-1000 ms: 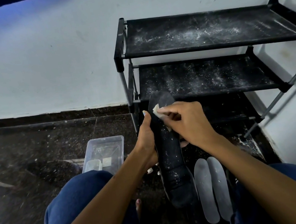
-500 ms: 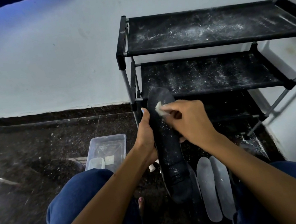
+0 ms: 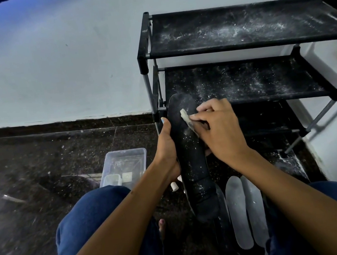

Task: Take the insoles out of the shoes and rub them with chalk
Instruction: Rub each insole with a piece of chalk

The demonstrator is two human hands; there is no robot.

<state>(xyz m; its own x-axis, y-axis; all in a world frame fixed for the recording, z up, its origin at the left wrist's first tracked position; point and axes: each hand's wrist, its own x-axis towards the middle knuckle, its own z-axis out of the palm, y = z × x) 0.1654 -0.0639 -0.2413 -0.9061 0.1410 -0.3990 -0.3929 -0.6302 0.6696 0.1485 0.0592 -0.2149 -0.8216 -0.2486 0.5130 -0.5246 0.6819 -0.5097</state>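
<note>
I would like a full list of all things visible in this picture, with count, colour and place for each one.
black insole: 1, black with white dust, held upright between the hands
chalk piece: 1, white, against the upper part of the black insole
grey insoles: 2, light grey, side by side on the floor between the knees
shoe rack: 1, black with white dust on its shelves, against the wall at right
plastic box: 1, clear, on the floor left of the hands
chalk stick: 1, white, on the floor under the left wrist
left hand: grips the black insole's left edge
right hand: pinches the chalk piece
</note>
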